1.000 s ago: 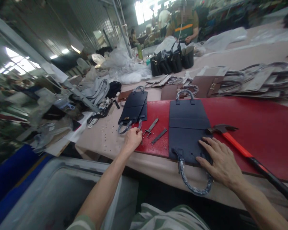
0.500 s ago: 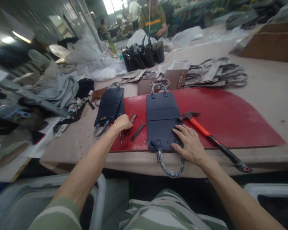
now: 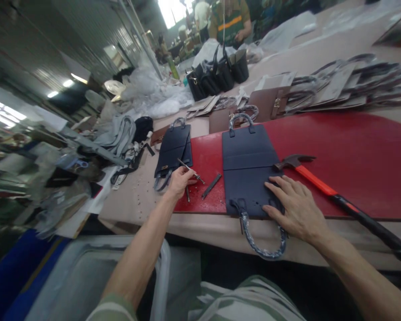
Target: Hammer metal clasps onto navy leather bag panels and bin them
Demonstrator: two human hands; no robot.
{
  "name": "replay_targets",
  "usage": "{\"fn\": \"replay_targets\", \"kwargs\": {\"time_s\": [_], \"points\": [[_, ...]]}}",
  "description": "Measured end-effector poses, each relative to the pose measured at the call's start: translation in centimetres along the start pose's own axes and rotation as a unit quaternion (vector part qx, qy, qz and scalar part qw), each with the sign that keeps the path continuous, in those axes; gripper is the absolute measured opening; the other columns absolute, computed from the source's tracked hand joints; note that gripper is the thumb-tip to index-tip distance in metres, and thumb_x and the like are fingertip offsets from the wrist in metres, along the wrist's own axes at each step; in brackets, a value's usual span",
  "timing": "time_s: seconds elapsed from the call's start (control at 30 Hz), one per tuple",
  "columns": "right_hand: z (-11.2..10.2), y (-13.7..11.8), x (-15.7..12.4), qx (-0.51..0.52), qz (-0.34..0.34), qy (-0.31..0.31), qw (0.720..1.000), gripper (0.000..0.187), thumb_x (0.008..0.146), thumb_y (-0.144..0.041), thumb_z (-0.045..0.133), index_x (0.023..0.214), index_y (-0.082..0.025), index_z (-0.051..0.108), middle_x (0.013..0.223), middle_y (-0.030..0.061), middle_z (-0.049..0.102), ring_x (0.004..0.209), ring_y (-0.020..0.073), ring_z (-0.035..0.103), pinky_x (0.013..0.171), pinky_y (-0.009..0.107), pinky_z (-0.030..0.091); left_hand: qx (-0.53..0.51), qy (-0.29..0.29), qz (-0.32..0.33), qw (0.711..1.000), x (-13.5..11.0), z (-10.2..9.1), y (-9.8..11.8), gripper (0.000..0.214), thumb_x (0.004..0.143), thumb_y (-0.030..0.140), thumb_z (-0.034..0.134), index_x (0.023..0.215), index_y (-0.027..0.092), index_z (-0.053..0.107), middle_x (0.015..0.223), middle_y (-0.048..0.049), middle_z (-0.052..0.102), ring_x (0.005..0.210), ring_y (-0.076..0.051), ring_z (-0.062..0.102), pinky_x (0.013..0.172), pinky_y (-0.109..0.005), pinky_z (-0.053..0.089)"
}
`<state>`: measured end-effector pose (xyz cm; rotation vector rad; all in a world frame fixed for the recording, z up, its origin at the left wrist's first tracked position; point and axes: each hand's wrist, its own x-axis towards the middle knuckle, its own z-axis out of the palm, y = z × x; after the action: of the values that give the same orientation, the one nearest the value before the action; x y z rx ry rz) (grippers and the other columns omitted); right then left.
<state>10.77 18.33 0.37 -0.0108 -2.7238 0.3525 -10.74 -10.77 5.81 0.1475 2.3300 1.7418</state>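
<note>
My left hand (image 3: 181,182) pinches a thin metal punch (image 3: 198,177), held slanted above the red board (image 3: 207,154). My right hand (image 3: 296,207) lies flat, fingers spread, on the lower right of a dark navy bag panel (image 3: 249,156). Wrapped handles stick out at both ends of that panel, and small dark holes show near its lower edge. Beside the right fingers rests a claw hammer (image 3: 316,178) with an orange and black handle. A flat dark metal tool (image 3: 211,186) and another thin rod (image 3: 187,194) lie on the board near my left hand.
More navy panels (image 3: 174,149) lie at the board's left end. Behind the board are brown panels (image 3: 263,103) and a pile of wrapped handles (image 3: 350,84). Black bags (image 3: 217,73) stand farther back, near a person (image 3: 232,26). A plastic bin (image 3: 87,267) sits below the table edge.
My left hand has lifted a punch from among the tools on the board. My right hand stays on the navy panel. The view has swung left.
</note>
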Motion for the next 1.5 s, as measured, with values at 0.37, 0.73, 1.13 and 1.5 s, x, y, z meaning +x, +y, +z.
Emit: {"fn": "replay_targets", "kwargs": {"time_s": [0.37,0.73,1.13,1.5], "points": [[-0.9,-0.7,0.0,-0.002,0.019,-0.039,0.999,0.058,0.093,-0.050,0.051,0.140,-0.015,0.055,0.151,0.0140,0.047,0.142,0.0376,0.037,0.115,0.057,0.033,0.017,0.154,0.098,0.983,-1.7,2.0,-3.9,0.028,0.079,0.042,0.069,0.084,0.016,0.061,0.073,0.0019,0.064,0.061,-0.012,0.063,0.058,-0.021,0.053],[0.4,0.4,0.4,0.019,-0.018,0.016,1.000,0.058,0.094,-0.053,0.043,0.139,-0.018,0.055,0.145,0.0192,0.053,0.136,0.0466,0.043,0.108,0.065,0.037,0.301,0.006,0.023,0.953,0.7,-1.7,-0.2,0.008,0.081,0.020,0.067,0.080,0.017,0.074,0.068,-0.0025,0.070,0.058,-0.015,0.065,0.061,-0.024,0.050],[0.3,0.1,0.4,-0.011,-0.012,0.014,1.000,0.060,0.095,-0.055,0.038,0.134,-0.014,0.058,0.145,0.0173,0.053,0.137,0.0423,0.043,0.109,0.062,0.038,0.519,0.018,0.022,0.855,-2.9,-1.2,1.1,0.028,0.086,0.045,0.068,0.078,0.020,0.077,0.082,-0.0108,0.075,0.085,-0.027,0.070,0.076,-0.033,0.050],[0.0,-0.2,0.2,-0.003,0.004,0.003,1.000,0.055,0.094,-0.050,0.047,0.137,-0.017,0.058,0.146,0.0150,0.052,0.138,0.0392,0.042,0.110,0.060,0.038,0.526,-0.113,0.097,0.837,-2.0,6.0,3.6,0.019,0.079,0.037,0.079,0.074,0.018,0.076,0.083,-0.0125,0.074,0.088,-0.030,0.070,0.078,-0.036,0.051]]}}
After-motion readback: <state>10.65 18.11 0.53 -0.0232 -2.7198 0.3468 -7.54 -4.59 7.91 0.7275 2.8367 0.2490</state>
